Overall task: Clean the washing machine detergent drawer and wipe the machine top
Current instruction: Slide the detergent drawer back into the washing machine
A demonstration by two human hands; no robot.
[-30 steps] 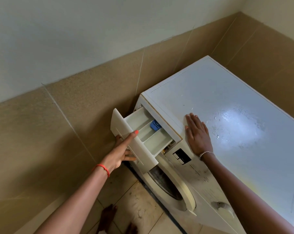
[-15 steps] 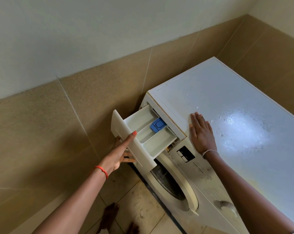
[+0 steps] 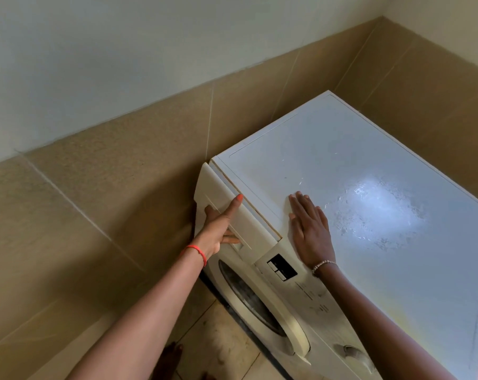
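Observation:
A white front-loading washing machine stands in a tiled corner. Its detergent drawer (image 3: 248, 223) sits pushed into the front panel at the upper left, only its cream face showing. My left hand (image 3: 220, 227) grips the drawer's handle recess, fingers tucked under and thumb pressed on the face. My right hand (image 3: 310, 229) lies flat, palm down, on the front left part of the machine top (image 3: 369, 187), holding nothing. The top looks dusty, with a bright glare patch near its middle.
Beige tiled walls (image 3: 122, 201) close in on the left and behind the machine. Below the drawer are the round door (image 3: 259, 303), a small display (image 3: 281, 267) and a dial (image 3: 354, 352). My feet show on the tiled floor (image 3: 218, 346).
The drawer was pulled out with its compartments and blue insert showing; my left hand has pushed it in flush with the machine. My right hand stayed flat on the top.

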